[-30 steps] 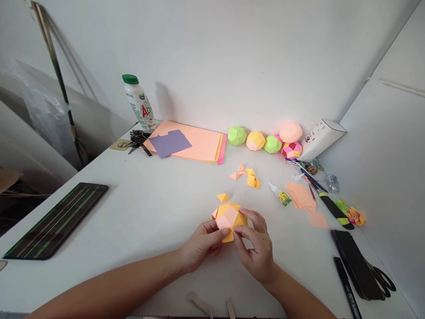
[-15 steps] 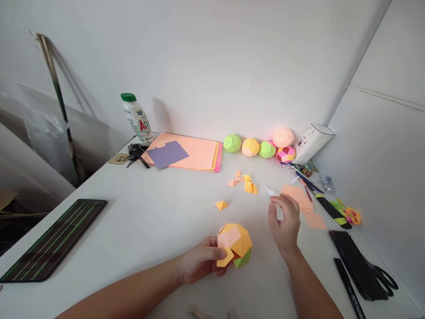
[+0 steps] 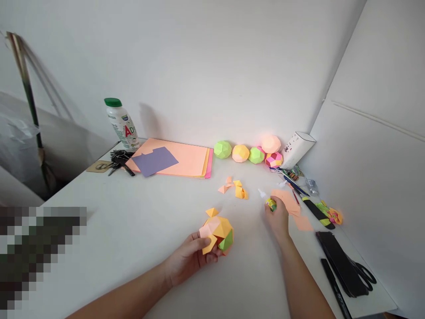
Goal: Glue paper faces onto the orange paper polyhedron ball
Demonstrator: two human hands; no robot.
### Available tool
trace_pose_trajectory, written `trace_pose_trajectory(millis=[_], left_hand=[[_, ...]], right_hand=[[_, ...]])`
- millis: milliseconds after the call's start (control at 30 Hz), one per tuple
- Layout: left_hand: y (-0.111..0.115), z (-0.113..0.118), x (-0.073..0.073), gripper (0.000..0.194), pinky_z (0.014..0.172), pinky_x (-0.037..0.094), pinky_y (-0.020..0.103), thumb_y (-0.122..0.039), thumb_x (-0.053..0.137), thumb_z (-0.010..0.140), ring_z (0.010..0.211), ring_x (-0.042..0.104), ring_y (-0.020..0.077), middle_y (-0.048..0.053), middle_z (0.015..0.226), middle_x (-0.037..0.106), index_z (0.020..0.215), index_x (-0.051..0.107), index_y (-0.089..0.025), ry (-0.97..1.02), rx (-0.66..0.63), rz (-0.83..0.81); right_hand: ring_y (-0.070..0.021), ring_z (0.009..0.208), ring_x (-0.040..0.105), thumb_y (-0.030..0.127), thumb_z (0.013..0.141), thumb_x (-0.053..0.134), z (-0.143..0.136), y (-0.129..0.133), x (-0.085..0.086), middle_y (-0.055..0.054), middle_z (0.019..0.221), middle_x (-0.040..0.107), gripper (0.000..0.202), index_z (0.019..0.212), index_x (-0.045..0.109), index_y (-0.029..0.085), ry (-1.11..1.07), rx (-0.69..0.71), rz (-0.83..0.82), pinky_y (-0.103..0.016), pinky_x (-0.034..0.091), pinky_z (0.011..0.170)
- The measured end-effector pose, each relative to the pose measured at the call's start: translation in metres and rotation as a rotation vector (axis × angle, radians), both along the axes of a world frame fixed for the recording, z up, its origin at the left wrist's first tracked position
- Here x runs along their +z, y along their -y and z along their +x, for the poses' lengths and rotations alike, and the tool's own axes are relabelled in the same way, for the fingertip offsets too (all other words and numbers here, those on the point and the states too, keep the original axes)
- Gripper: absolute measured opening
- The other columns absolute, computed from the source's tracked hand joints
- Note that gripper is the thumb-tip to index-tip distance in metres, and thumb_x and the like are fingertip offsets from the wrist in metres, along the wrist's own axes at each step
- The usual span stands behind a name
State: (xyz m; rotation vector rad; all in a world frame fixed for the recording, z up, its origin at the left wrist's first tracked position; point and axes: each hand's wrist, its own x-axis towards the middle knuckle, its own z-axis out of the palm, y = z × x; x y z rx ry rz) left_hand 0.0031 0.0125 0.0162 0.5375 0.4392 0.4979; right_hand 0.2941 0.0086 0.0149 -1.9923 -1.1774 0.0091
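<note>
From my end of the feed, I have the left hand (image 3: 192, 254) closed around the many-sided paper ball (image 3: 222, 227), which sits at the fingertip end, to the right of the palm and slightly beyond it. My view shows the thumb pressed on an orange flap at the ball's near left, with fingers curled below. A gap shows between that flap and a green face on the right.

I see the right hand (image 3: 278, 217) well apart to the right, narrowed on a small nozzle bottle (image 3: 271, 204); its yellow-and-green body is between thumb and fingers, and the white nozzle points away to the upper left. Peach paper sheets (image 3: 288, 201) lie on the table (image 3: 133, 230) just beside that hand. An orange folded piece (image 3: 211, 212) appears right behind the ball; I can't tell whether they touch.
</note>
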Motion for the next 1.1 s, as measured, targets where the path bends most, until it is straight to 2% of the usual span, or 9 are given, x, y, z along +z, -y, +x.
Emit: trace_pose_trajectory(millis=[67,133,200,267,367,467,733,933,1100], left_hand=[[0.000,0.000,0.001,0.028,0.065,0.048,0.022,-0.030,0.072,0.073,0.070,0.060,0.0140,0.007,0.074,0.064,0.090,0.069,-0.009,0.021,-0.003,0.020],[0.000,0.000,0.002,0.027,0.067,0.048,0.023,-0.030,0.071,0.074,0.074,0.060,0.0155,0.008,0.076,0.064,0.090,0.068,-0.009,0.038,-0.017,0.040],[0.002,0.001,0.003,0.027,0.070,0.047,0.025,-0.031,0.071,0.075,0.077,0.060,0.0168,0.009,0.078,0.063,0.090,0.068,-0.009,0.034,-0.030,0.042],[0.004,0.001,0.005,0.028,0.073,0.047,0.027,-0.031,0.071,0.074,0.077,0.060,0.0171,0.008,0.079,0.062,0.091,0.067,-0.010,0.025,-0.028,0.028],[0.006,0.001,0.007,0.028,0.073,0.046,0.028,-0.031,0.072,0.074,0.077,0.059,0.0168,0.008,0.085,0.062,0.092,0.067,-0.010,0.061,-0.038,0.032],[0.006,0.002,0.009,0.024,0.073,0.045,0.028,-0.029,0.072,0.072,0.077,0.058,0.0172,0.008,0.082,0.062,0.085,0.068,-0.009,0.089,-0.044,0.031],[0.005,0.002,0.011,0.026,0.072,0.043,0.028,-0.027,0.072,0.069,0.072,0.056,0.0157,0.007,0.077,0.063,0.087,0.070,-0.008,0.102,-0.075,0.003],[0.006,0.003,0.015,0.023,0.071,0.043,0.027,-0.023,0.075,0.064,0.069,0.057,0.0153,0.007,0.072,0.064,0.081,0.071,-0.008,0.112,-0.081,-0.046],[0.007,0.002,0.014,0.023,0.070,0.043,0.026,-0.020,0.077,0.061,0.068,0.057,0.0152,0.006,0.070,0.065,0.080,0.072,-0.009,0.099,-0.069,-0.093]], right_hand=[[-0.0271,0.097,0.059,0.034,0.078,0.053,-0.005,0.003,0.009,-0.014,0.108,0.060,0.034,0.107,0.051,0.017,-0.060,0.015,0.068,-0.044,0.050,0.082],[-0.0209,0.085,0.062,0.040,0.080,0.054,-0.017,0.012,0.021,-0.010,0.105,0.061,0.037,0.111,0.047,0.020,-0.159,0.093,0.131,-0.036,0.053,0.071],[-0.0173,0.073,0.060,0.038,0.076,0.063,-0.033,0.027,0.035,-0.008,0.101,0.060,0.034,0.104,0.052,0.023,-0.466,0.280,0.276,-0.032,0.051,0.060],[-0.0174,0.072,0.059,0.035,0.075,0.067,-0.051,0.043,0.048,-0.007,0.101,0.060,0.028,0.099,0.056,0.025,-0.609,0.456,0.328,-0.029,0.049,0.054],[-0.0252,0.091,0.060,0.032,0.078,0.068,-0.075,0.063,0.060,-0.012,0.103,0.062,0.025,0.098,0.056,0.025,-0.616,0.712,0.310,-0.031,0.051,0.058],[-0.0242,0.092,0.061,0.030,0.083,0.063,-0.090,0.070,0.063,-0.011,0.101,0.065,0.023,0.104,0.054,0.025,-0.613,0.879,0.268,-0.034,0.054,0.066],[-0.0228,0.084,0.060,0.032,0.086,0.059,-0.097,0.069,0.062,-0.011,0.096,0.064,0.026,0.109,0.053,0.023,-0.529,0.988,0.314,-0.037,0.053,0.068],[-0.0228,0.084,0.058,0.036,0.084,0.062,-0.097,0.069,0.061,-0.010,0.093,0.065,0.031,0.109,0.053,0.022,-0.422,0.999,0.313,-0.037,0.051,0.069],[-0.0224,0.074,0.056,0.044,0.081,0.063,-0.095,0.069,0.059,-0.010,0.088,0.066,0.034,0.106,0.054,0.023,-0.394,0.948,0.335,-0.037,0.048,0.063]])
